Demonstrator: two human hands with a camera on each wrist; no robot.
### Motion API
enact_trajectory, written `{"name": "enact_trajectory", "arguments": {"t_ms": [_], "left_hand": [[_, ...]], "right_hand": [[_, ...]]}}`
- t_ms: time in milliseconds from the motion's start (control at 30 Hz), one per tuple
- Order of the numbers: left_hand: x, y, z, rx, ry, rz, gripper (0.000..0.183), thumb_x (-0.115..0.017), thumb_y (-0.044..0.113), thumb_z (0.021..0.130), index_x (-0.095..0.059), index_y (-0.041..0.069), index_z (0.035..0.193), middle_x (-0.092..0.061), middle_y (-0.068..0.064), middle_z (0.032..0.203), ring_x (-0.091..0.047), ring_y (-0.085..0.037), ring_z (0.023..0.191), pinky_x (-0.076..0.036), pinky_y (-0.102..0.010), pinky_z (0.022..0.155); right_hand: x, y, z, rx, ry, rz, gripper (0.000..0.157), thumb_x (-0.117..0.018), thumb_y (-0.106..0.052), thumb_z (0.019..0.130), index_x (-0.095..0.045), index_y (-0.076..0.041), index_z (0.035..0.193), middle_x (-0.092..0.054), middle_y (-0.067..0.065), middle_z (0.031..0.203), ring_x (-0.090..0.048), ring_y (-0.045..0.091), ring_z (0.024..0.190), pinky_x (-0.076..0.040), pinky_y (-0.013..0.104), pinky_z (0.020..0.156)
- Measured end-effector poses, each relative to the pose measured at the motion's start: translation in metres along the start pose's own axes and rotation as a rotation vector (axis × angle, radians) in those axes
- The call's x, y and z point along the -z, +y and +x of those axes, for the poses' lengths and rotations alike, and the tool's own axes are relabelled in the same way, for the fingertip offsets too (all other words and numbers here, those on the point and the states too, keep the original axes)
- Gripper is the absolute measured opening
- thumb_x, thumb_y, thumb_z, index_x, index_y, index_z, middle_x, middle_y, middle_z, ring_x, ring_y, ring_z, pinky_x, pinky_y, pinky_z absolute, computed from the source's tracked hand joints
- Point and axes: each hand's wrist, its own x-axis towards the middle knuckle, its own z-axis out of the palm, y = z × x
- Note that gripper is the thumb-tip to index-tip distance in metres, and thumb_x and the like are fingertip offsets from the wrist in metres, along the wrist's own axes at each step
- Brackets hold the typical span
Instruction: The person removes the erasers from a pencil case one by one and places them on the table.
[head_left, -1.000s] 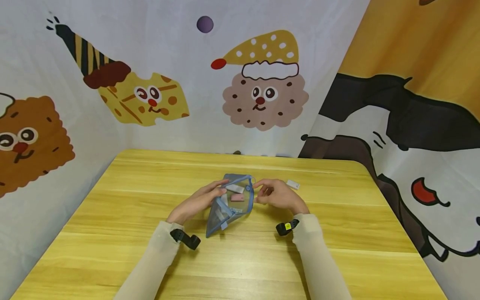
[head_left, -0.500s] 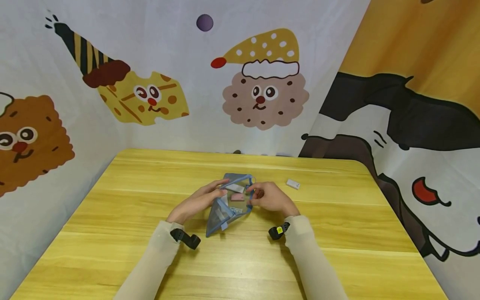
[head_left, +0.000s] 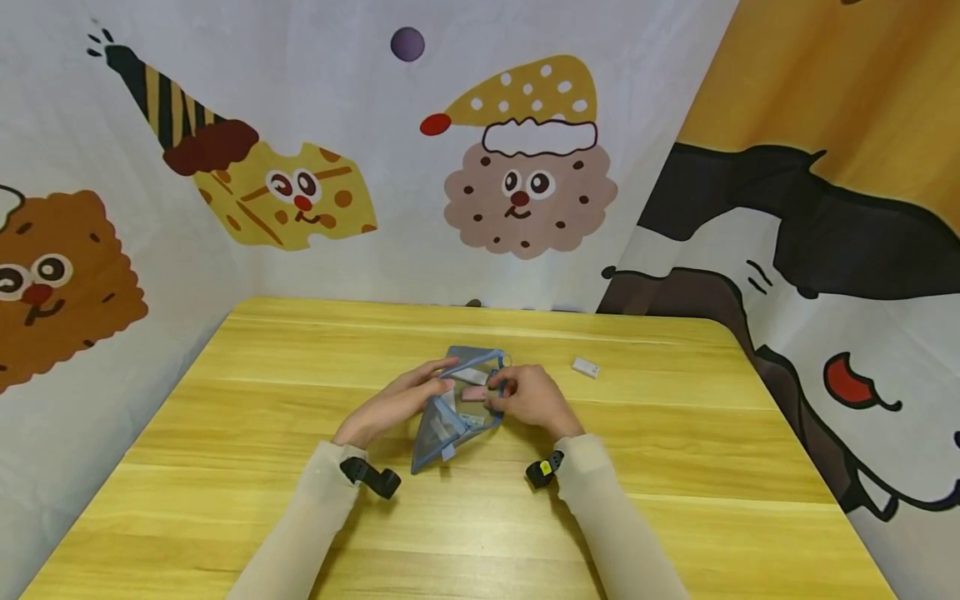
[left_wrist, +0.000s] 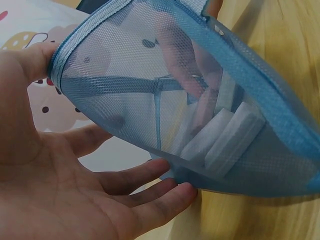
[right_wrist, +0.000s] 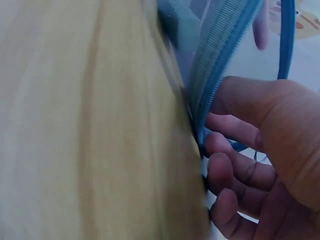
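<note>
On the wooden table [head_left: 465, 517], at twelve o'clock, sits the blue mesh pouch [head_left: 437, 435]; our left hand [head_left: 397, 406] grips its nine-o'clock rim, seemingly to spread the mouth; our right hand [head_left: 534, 396] reaches in from three o'clock, fingers bent near the pink block [head_left: 472, 393], any grasp unclear

The head camera looks forward and down from above at most of the table [head_left: 712, 450]. Each wrist camera looks from very close, the left hand [left_wrist: 80, 165] at lower left, the right hand [right_wrist: 284, 142] at lower right. All three views share the blue bag [left_wrist: 170, 115].
</note>
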Motion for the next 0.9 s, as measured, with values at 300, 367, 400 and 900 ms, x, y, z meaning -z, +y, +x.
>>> {"name": "enact_trajectory", "arguments": {"t_ms": [300,367,400,900], "left_hand": [[0.0005,-0.0008,0.0005,-0.002,0.005,0.000,0.064,-0.052,0.049,0.105,-0.031,0.029,0.162,-0.025,-0.004,0.170,-0.024,-0.034,0.157,-0.023,-0.067,0.122],[0.0003,-0.0006,0.0006,0.001,0.007,0.000,0.064,-0.052,0.050,0.105,-0.031,0.029,0.162,-0.025,-0.004,0.170,-0.024,-0.034,0.157,-0.024,-0.066,0.122],[0.0003,-0.0007,0.0005,0.002,0.008,0.002,0.065,-0.052,0.050,0.105,-0.031,0.029,0.162,-0.025,-0.004,0.170,-0.024,-0.034,0.157,-0.024,-0.066,0.122],[-0.0001,0.0009,0.0002,0.008,0.008,0.006,0.065,-0.051,0.049,0.105,-0.031,0.028,0.163,-0.026,-0.004,0.169,-0.025,-0.034,0.156,-0.026,-0.065,0.122]], "right_hand": [[0.0031,0.0003,-0.0013,-0.007,-0.036,0.025,0.015,-0.081,-0.025,0.089,-0.077,-0.018,0.102,-0.065,-0.002,0.075,-0.055,0.014,0.062,-0.046,0.029,0.057],[0.0047,0.0015,-0.0015,-0.003,-0.054,0.037,0.015,-0.081,-0.024,0.089,-0.076,-0.018,0.103,-0.066,-0.002,0.076,-0.056,0.014,0.063,-0.047,0.029,0.058],[0.0049,0.0022,-0.0013,-0.003,-0.061,0.037,0.016,-0.081,-0.025,0.089,-0.076,-0.019,0.103,-0.066,-0.002,0.076,-0.056,0.014,0.063,-0.047,0.029,0.058],[0.0013,-0.0024,-0.0003,0.048,-0.039,-0.027,0.017,-0.083,-0.025,0.088,-0.078,-0.019,0.104,-0.067,-0.005,0.076,-0.058,0.011,0.064,-0.049,0.027,0.059]]}}
